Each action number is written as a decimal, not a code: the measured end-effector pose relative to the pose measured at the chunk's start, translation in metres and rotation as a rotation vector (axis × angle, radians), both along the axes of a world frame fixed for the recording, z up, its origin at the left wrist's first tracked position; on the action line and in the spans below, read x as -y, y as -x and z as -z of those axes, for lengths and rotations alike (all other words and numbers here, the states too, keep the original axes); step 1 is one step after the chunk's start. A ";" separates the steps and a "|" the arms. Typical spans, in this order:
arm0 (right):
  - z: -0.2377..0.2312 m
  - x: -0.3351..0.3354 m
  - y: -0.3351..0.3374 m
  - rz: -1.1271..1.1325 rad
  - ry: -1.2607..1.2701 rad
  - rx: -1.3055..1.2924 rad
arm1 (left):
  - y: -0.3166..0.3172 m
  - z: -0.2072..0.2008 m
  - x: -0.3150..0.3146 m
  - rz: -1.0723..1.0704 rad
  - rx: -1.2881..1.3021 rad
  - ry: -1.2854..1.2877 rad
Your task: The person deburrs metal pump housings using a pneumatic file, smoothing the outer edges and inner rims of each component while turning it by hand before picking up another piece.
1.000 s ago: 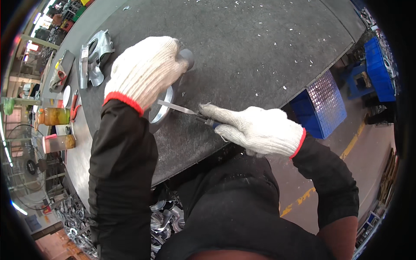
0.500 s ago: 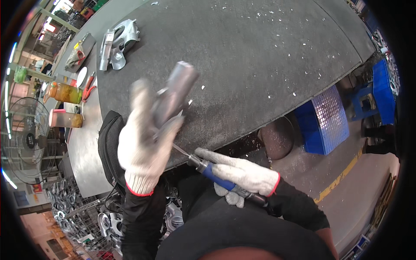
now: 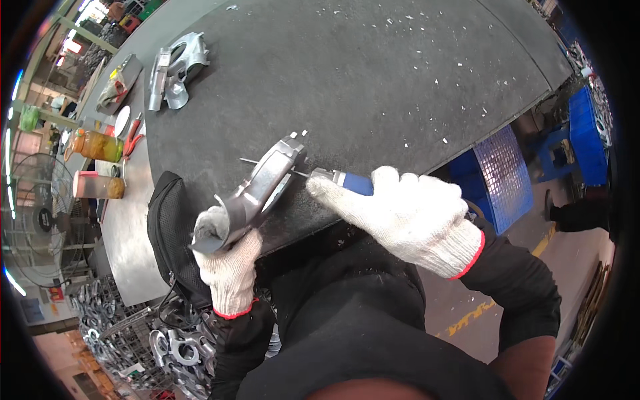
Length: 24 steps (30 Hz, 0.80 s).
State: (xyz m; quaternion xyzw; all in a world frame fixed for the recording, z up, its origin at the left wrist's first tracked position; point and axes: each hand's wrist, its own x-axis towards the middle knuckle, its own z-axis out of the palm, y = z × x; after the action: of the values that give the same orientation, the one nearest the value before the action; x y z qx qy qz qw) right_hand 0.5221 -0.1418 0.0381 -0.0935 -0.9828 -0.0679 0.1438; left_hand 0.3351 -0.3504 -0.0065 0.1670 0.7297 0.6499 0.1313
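Note:
My left hand, in a white knit glove with a red cuff, grips a silver cast-metal part at its curved near end and holds it tilted above the table edge. Closed around a blue-bodied handheld tool is my right hand, gloved the same way. The tool's thin metal shaft points left and meets the part's far end. A thin rod tip shows on the part's other side, apparently the same shaft passing through an opening. A similar metal part lies at the table's far left.
White chips dot the dark tabletop. A black mesh bag lies by my left arm. Red-handled pliers, a jar of yellowish liquid and a cup stand left. Below are a wire basket of metal parts and a blue crate.
My left hand has turned the metal part and lowered it slightly. My right hand has lifted the tool from near my lap up to the part, its shaft now at the part's far end.

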 end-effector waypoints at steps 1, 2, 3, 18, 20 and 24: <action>0.003 -0.001 0.000 0.014 -0.030 -0.001 | -0.002 0.002 -0.001 -0.054 -0.012 -0.055; 0.007 -0.002 -0.001 0.020 -0.015 0.008 | -0.003 0.005 0.001 -0.090 -0.006 -0.010; 0.010 -0.004 -0.004 0.037 0.122 0.062 | -0.007 0.005 0.003 -0.121 0.014 0.054; 0.023 -0.002 0.002 0.216 1.989 0.793 | 0.005 0.068 0.051 -0.086 -0.278 -0.057; 0.030 0.002 -0.001 0.239 2.178 0.814 | 0.009 0.069 0.055 -0.062 -0.319 0.043; 0.054 0.014 -0.014 0.130 2.479 0.741 | 0.018 0.079 0.062 -0.010 0.068 -0.276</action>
State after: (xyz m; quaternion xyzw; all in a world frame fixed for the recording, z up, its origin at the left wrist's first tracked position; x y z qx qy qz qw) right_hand 0.5364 -0.1556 -0.0157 -0.1867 -0.3649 0.8538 -0.3209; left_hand 0.3168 -0.4120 -0.0852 0.1578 0.6294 0.7499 0.1286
